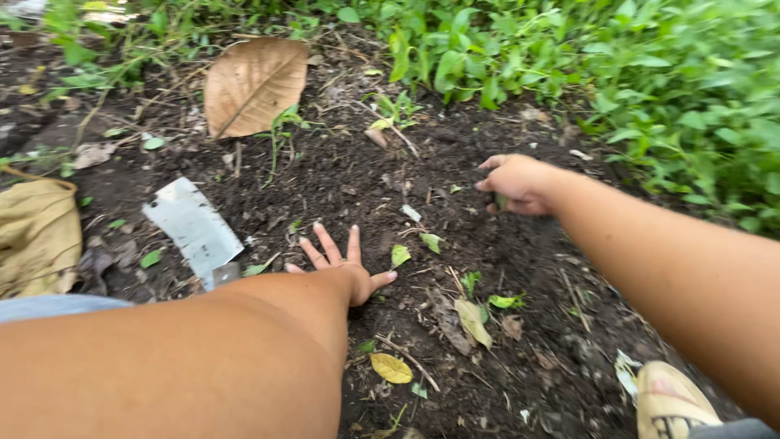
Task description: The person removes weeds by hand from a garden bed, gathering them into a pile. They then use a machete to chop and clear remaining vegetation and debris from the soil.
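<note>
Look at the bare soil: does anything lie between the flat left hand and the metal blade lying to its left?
Nothing visible does. The left hand rests spread flat on the dark soil, and the metal blade lies on the same ground beside it, with only soil and small leaf scraps between them.

You had dark, crumbly, matt soil (366, 187) underhand, a dull grey metal cleaver blade (192, 225) lying flat, a dry, papery brown leaf (253, 81), and smooth, waxy green weeds (650, 73) alongside.
</note>
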